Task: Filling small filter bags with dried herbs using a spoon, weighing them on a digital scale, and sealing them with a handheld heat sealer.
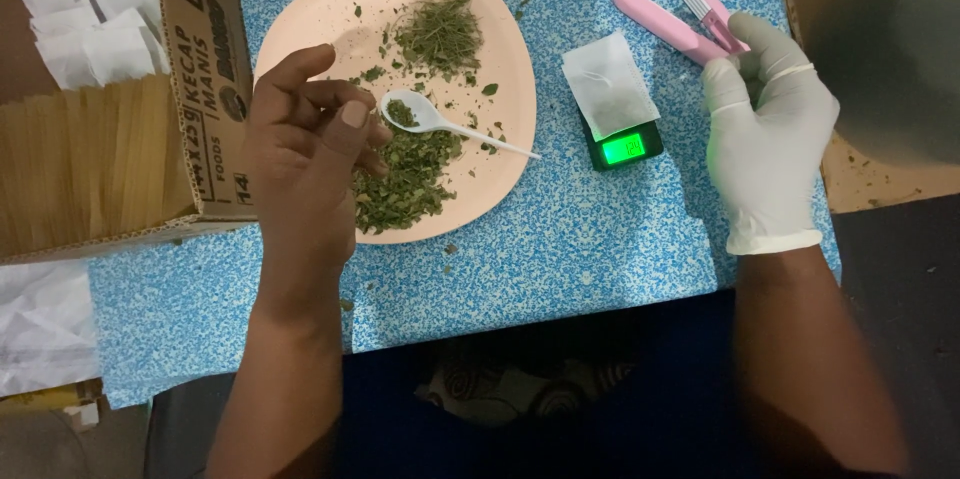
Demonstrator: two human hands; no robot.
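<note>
My bare left hand (305, 129) hovers over the near-left part of the round, pale peach plastic plate (330, 9), the landmark for all positions below. Its fingers are curled inward with the thumb tip near the bowl of the small white plastic spoon (440, 122). I cannot tell whether the fingers pinch leaf material or close on nothing. The spoon rests on the plate, bowl toward the hand and handle running out to the plate's right rim; the bowl carries a small charge of dried green herb.

Two heaps of dried green leaf flakes (405, 174) lie on the plate, one at the far side and one at the near side under my hand. Loose flakes are scattered across the plate and onto the blue-and-white speckled tablecloth (560, 249).

To the right of the plate sits a small black digital pocket scale (625, 147) with a lit green display. A white paper filter sachet (605, 84) lies on its platform.

Further right of the plate, my right hand (765, 134), in a white latex glove, is closed on the hinge end of a pink handheld heat sealer (685, 9) whose two arms stand apart.

Left of the plate stands a brown cardboard carton (205, 69) holding stacked sachets.

Hazards, as I judge them:
- The spoon handle overhangs the rim. A knock from either hand could tip it and spill the measured herb.
- The sachet lies loose. A draught or a sleeve could shift it and falsify the reading.
- Stray flakes landing on the platform would add unaccounted weight.
</note>
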